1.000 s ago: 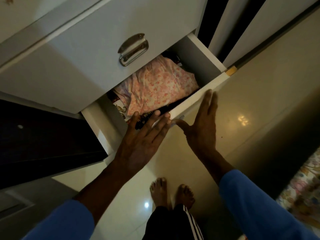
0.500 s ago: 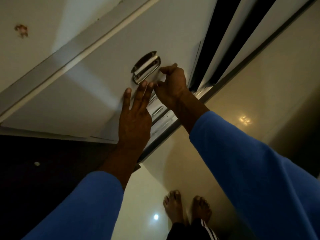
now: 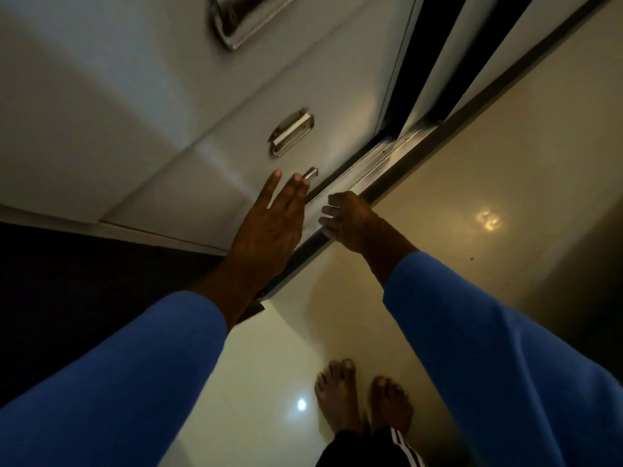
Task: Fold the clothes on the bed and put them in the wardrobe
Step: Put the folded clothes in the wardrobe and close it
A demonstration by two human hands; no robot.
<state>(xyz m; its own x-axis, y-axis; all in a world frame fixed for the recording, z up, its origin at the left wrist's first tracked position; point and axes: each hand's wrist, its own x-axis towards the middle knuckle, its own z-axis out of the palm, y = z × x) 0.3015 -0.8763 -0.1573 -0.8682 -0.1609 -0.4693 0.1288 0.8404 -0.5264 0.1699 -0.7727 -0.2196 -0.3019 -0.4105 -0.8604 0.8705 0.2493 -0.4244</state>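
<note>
Left hand [image 3: 269,224]: fingers straight, holding nothing, tips just below the drawer handle [image 3: 291,133] on the wardrobe [image 3: 135,112] front. Right hand [image 3: 350,220], below-right of that handle: fingers loosely curled, empty, over the door track [image 3: 387,160]. Drawers flush; no clothes visible. This load looks stowed. Bed out of view, so the remainder is unknown.

I log what is worn: long blue sleeves on both arms, left sleeve [image 3: 111,382] and right sleeve [image 3: 505,358], plain cloth, cuffs ending on the forearms. Uncovered: left hand [image 3: 266,237], right hand [image 3: 350,220], feet [image 3: 337,399]. Dark trousers [image 3: 377,449] with white stripes
</note>
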